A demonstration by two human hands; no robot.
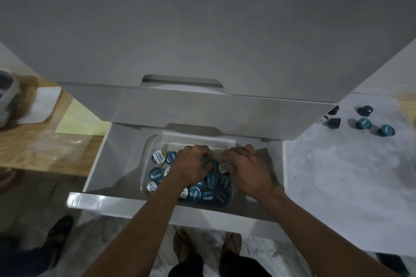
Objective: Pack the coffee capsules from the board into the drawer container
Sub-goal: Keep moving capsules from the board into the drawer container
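Cabinet (202, 29) fills the upper view, a tall white unit with its lowest drawer (117, 159) pulled out toward the person. To the right of the drawer lies a pale board (349, 175), and on its far part, well apart from the drawer, sit five loose capsules (363, 123), dark and blue-lidded. To the left of the drawer is a wooden surface (45, 148) with a clear plastic bag on it. Inside the drawer, toward its right half, stands a clear container (148, 141) heaped with blue and white-lidded coffee capsules (157, 174). Both hands reach into the container from the near side of the drawer. The left hand (191, 164) has its fingers curled tightly round a dark capsule (205, 161) just above the heap. The right hand (247, 168) hovers beside it with fingers bent downward over the heap; whether they grip anything cannot be told. Below the drawer, sandalled feet stand on a marbled floor.
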